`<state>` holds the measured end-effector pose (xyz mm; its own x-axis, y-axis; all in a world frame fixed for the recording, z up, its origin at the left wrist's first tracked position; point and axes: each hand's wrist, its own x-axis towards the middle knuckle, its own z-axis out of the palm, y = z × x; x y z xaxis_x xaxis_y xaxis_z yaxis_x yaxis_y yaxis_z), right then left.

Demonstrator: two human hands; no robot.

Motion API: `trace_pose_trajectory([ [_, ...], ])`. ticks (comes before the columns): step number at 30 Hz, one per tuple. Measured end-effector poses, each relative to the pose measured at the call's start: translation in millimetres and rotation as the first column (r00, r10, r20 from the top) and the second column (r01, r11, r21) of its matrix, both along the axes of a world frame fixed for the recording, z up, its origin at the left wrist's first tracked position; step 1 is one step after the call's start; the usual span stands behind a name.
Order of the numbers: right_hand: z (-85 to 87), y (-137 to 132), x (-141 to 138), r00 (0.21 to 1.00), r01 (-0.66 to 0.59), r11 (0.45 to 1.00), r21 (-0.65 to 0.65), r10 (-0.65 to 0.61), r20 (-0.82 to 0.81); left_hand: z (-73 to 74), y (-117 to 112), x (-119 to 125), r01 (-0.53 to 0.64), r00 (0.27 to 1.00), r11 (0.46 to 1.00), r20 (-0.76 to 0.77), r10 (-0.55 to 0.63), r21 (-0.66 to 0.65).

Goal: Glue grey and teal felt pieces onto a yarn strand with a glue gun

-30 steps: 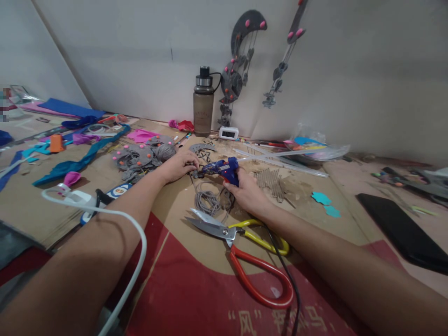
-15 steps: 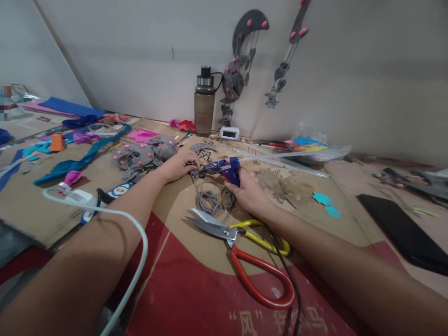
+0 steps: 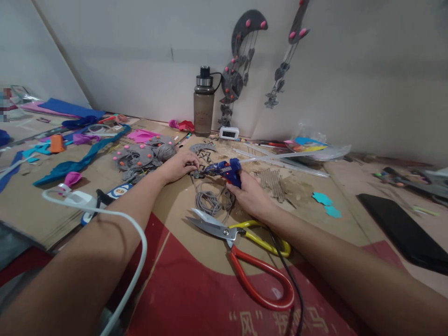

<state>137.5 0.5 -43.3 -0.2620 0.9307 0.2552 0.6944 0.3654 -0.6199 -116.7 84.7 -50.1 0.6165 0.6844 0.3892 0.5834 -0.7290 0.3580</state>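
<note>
My right hand (image 3: 250,191) is wrapped round the handle of a blue hot glue gun (image 3: 226,169), with a clear glue stick (image 3: 269,157) sticking out of its back. Its nozzle points left, close to a small dark grey piece (image 3: 199,174) on the cardboard. My left hand (image 3: 182,165) rests at that piece, fingertips pinched together; what lies between them is too small to make out. A coil of grey cord (image 3: 208,201) lies just below the nozzle. Nearer to me are open scissors (image 3: 229,232) with one yellow and one red handle.
Grey felt pieces with pink and orange dots (image 3: 140,156) lie left of my hands. Behind stand a water bottle (image 3: 203,107) and a small white digital clock (image 3: 229,133). A black phone (image 3: 402,231) lies at right. A white cable (image 3: 143,252) crosses over my left forearm.
The glue gun has tilted slightly, with its nozzle still by the small grey piece. Both hands have otherwise stayed nearly in place.
</note>
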Motion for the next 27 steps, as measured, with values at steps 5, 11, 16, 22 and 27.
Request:
trace_pose_trajectory([
  [5, -1.7, 3.0, -0.3, 0.995, -0.015, 0.999, -0.051, 0.01, -0.103, 0.8, -0.6, 0.4, -0.026, 1.0, 0.999, -0.017, 0.026, -0.024],
  [11, -11.1, 9.7, 0.3, 0.981, -0.037, 0.995, -0.095, 0.018, -0.195, 0.1, -0.4, 0.6, -0.014, 1.0, 1.0, -0.007, 0.013, -0.022],
  [16, -11.0, 10.3, -0.4, 0.994, -0.007, 0.996, -0.09, -0.003, -0.112, 1.2, -1.4, 1.2, -0.024, 1.0, 0.999, -0.004, 0.023, -0.026],
  [22, -3.1, 6.0, -2.0, 0.999, 0.035, 0.995, -0.093, -0.036, -0.009, 1.0, -0.4, 0.7, -0.026, 1.0, 1.0, -0.017, 0.025, -0.018],
  [27, -1.2, 4.4, 0.1, 0.998, 0.058, 0.994, -0.097, -0.057, 0.019, 1.0, -0.7, 0.9, -0.029, 1.0, 0.999, -0.009, 0.029, -0.027],
])
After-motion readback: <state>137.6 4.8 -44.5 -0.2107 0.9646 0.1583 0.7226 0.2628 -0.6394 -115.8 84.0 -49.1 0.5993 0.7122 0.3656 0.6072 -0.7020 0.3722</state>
